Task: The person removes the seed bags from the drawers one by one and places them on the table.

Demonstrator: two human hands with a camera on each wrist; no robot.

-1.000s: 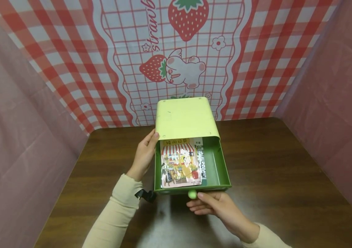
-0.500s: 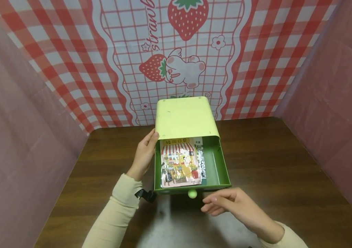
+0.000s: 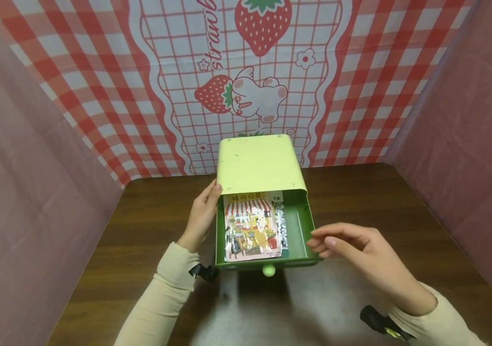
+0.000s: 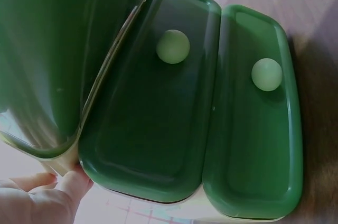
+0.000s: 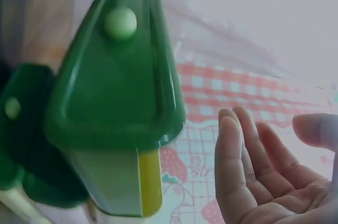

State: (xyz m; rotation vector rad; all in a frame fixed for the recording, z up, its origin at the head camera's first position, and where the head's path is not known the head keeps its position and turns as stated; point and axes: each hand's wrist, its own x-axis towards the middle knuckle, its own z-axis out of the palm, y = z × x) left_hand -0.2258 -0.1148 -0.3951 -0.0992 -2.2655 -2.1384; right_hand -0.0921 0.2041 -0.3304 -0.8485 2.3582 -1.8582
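A pale-yellow drawer cabinet stands on the table with its green top drawer pulled out. Inside, a glossy packet printed with a striped shop awning lies on the left, partly covering a black-and-white patterned packet. A light-green round knob sits on the drawer front. My left hand rests against the cabinet's left side, fingertips at its front edge. Fingers loosely bent and holding nothing, my right hand is at the drawer's right front corner; the right wrist view shows its palm.
Below the pulled-out drawer, two closed green drawers, a middle one and a lower one, show in the left wrist view. A strawberry-print cloth hangs behind the brown wooden table. Pink curtains flank both sides.
My right hand has left the drawer knob and moved right and up to the drawer's right front corner. The left hand, cabinet and drawer have stayed put.
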